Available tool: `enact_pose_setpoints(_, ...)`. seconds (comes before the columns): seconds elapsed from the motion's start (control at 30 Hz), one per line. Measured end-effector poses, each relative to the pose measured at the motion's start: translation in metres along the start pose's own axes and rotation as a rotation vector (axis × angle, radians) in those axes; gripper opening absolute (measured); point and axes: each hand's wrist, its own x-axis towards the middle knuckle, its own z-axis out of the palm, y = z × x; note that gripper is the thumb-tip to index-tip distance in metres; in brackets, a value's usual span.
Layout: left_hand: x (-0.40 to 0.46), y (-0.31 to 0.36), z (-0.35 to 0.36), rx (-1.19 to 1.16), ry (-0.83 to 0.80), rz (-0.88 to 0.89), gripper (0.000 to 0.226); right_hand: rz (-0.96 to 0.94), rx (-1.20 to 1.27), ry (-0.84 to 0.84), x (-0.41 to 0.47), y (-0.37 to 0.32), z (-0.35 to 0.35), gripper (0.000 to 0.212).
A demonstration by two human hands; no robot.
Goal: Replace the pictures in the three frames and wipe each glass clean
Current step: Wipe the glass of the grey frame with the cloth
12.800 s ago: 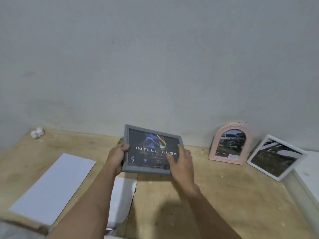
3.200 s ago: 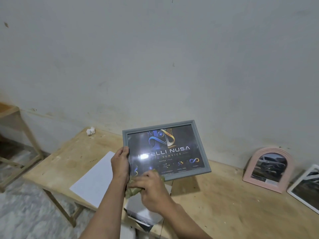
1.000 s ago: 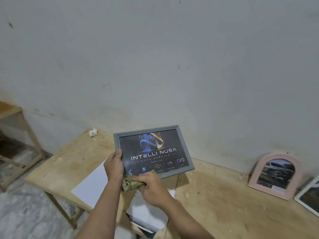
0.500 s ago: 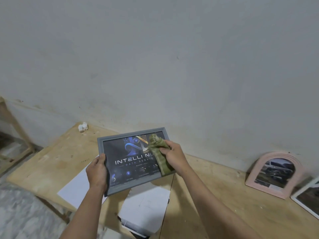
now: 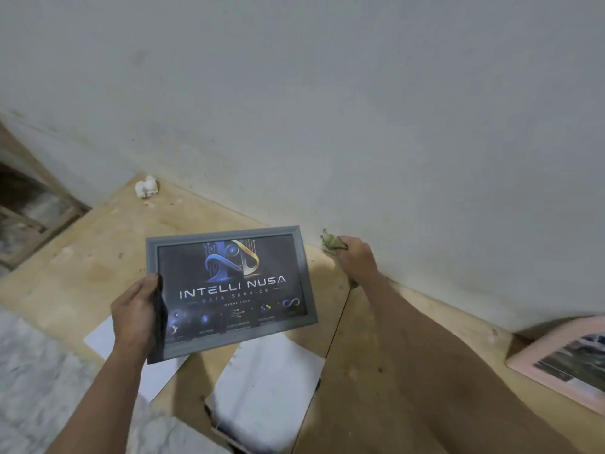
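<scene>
From the head camera, the grey picture frame (image 5: 229,294) is being held above the wooden table (image 5: 386,371), glass side up and tilted toward the viewer. Its long axis is running left to right, rising slightly toward the right, with the top edge pointing at the wall (image 5: 327,93). The print under the glass is reading upright: a dark poster with a blue and gold emblem and the words INTELLI NUSA DATA SERVICE.

The left hand (image 5: 136,314) is clamping the frame's left edge near the lower corner, thumb lying on the front, fingers hidden behind. The right hand (image 5: 355,260) is well clear of the frame, off to its upper right near the wall, closed into a fist around a crumpled olive-green cloth (image 5: 331,242).

The table is looking like bare plywood, pale, scuffed and spotted, butted against a rough, stained whitish plaster wall. A dark seam is running across the top beneath the right forearm. White paper sheets (image 5: 271,385) are lying flat under the frame. A small white lump (image 5: 146,187) is sitting at the far edge by the wall. At the right border a pink arched frame (image 5: 563,352) is showing partly, holding a blurred photograph. Mottled grey floor is showing at the lower left.
</scene>
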Motion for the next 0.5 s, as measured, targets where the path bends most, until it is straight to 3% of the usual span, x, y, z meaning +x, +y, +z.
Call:
enact_pose_setpoints(0.13, 0.016, -0.012, 0.01, 0.022, 0.003, -0.002, 0.018, -0.058, -0.054, -0.045, 0.038, 0.027, 0.039, 0.018)
enact_pose_setpoints(0.2, 0.021, -0.022, 0.008, 0.068, -0.04, 0.044, 0.009, -0.109, -0.093, -0.032, 0.051, 0.037, 0.063, 0.035)
enact_pose_setpoints(0.27, 0.026, -0.032, 0.0, 0.106, -0.058, 0.039, 0.015, -0.148, -0.288, -0.061, 0.053, 0.052, 0.093, 0.055)
enact_pose_setpoints(0.4, 0.027, -0.048, -0.007, 0.107, 0.037, 0.025, 0.005, -0.119, -0.49, -0.11, 0.043, 0.07, 0.134, 0.061)
enact_pose_setpoints(0.5, 0.016, -0.044, -0.012, 0.134, -0.026, 0.08, 0.011, -0.099, -0.456, -0.251, 0.048, 0.061, 0.113, 0.065)
